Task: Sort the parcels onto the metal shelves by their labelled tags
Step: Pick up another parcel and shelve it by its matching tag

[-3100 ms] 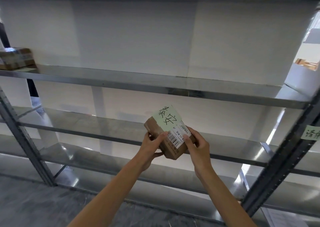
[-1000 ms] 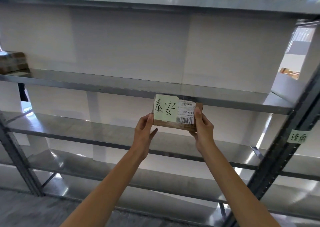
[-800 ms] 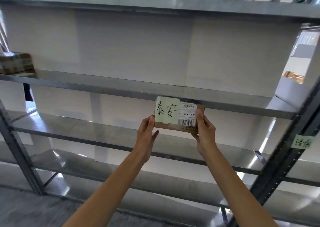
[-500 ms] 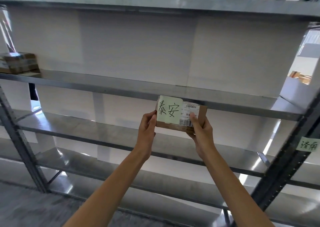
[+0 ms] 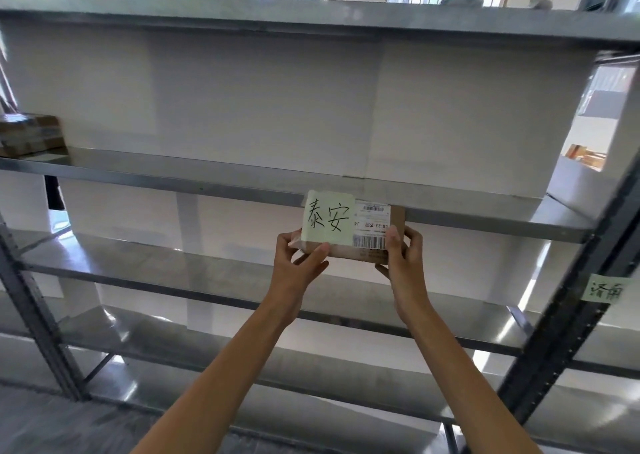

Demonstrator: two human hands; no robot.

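Mid-sort: gripping cardboard parcel (image 5: pixel 358 252) by its ends between left hand (image 5: pixel 298 266) and right hand (image 5: pixel 403 257), green tag (image 5: pixel 327 221) facing back. Next, likely: lifting forward onto metal shelf (image 5: pixel 173 174) just beyond both hands.

A small brown parcel (image 5: pixel 353 251), its face bearing a pale green note (image 5: pixel 327 218) handwritten 泰安 beside a white barcode label (image 5: pixel 372 225), is held upright before a metal shelf (image 5: pixel 467 216) edge.

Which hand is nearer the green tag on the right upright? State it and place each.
Right. The right hand grips the parcel at its right end, left of the tag; the left hand grips its left end, farther left.
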